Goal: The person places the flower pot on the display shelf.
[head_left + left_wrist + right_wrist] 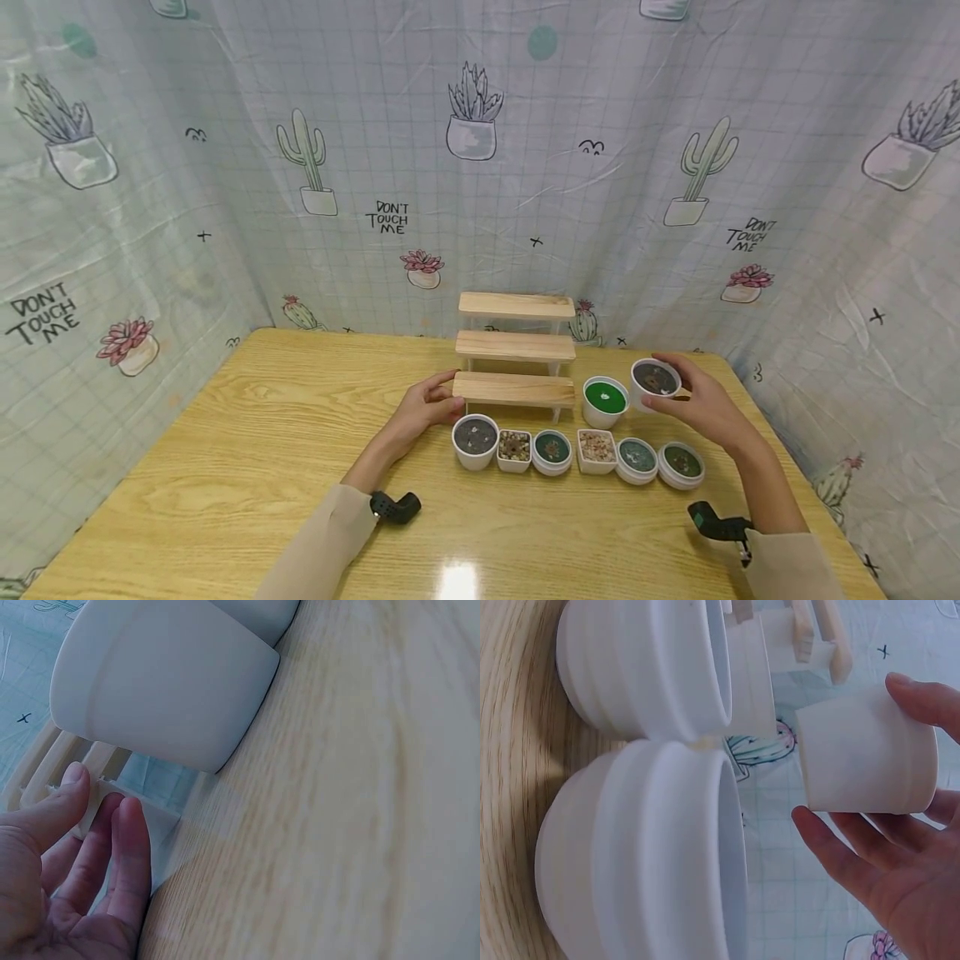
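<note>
My right hand (701,404) grips a round white pot (655,379) with dark grey filling, thumb on one side and fingers on the other. In the right wrist view the pot (870,754) appears raised off the table. At the left end of a three-step wooden display stand (513,388), my left hand (422,408) holds the lowest step's edge. The left wrist view shows the thumb (64,802) on the step's end and the fingers bent beside its clear leg. Left of the raised pot stands a white pot with a bright green top (605,400).
A row of small white pots runs in front of the stand: a grey-filled round pot (476,440), a square pebble-topped pot (514,450), a green-topped pot (552,452), a square pale-gravel pot (597,451) and two round ones (637,460) at right. A printed curtain (517,208) hangs behind the table.
</note>
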`<action>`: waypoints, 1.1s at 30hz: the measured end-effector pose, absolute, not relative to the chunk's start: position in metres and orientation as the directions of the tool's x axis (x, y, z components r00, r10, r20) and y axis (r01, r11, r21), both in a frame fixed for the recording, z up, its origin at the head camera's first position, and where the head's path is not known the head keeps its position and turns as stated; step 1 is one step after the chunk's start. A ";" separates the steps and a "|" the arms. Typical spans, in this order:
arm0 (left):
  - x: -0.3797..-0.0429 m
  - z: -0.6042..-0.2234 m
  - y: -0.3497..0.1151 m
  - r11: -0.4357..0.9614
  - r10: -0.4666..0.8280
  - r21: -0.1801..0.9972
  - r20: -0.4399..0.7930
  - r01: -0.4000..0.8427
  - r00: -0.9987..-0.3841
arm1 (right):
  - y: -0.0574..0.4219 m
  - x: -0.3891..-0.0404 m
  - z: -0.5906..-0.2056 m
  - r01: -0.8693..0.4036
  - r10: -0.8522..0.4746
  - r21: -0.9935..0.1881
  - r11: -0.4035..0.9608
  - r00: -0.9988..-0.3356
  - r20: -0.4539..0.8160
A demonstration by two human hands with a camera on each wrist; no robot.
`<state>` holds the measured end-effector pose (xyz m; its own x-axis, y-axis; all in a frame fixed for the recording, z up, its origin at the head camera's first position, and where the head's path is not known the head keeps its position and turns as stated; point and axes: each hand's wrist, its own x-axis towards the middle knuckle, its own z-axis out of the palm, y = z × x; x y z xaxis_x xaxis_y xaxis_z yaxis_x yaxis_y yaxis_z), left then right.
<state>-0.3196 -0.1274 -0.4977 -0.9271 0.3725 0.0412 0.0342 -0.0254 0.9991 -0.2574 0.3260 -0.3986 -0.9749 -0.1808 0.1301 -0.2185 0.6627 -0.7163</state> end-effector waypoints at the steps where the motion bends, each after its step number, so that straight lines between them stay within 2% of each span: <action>1: -0.320 -0.498 -0.127 -0.026 0.372 0.999 0.040 0.033 -0.928 | 0.325 -0.257 -0.398 -0.222 -0.184 -0.718 0.660 -0.974 0.132; 12: -0.319 -0.499 -0.126 -0.032 0.371 0.999 0.039 0.029 -0.928 | 0.311 -0.264 -0.396 -0.251 -0.206 -0.710 0.658 -0.967 0.151; 33: -0.321 -0.501 -0.127 -0.027 0.355 0.999 0.039 0.031 -0.934 | 0.269 -0.294 -0.369 -0.314 -0.267 -0.706 0.634 -0.946 0.181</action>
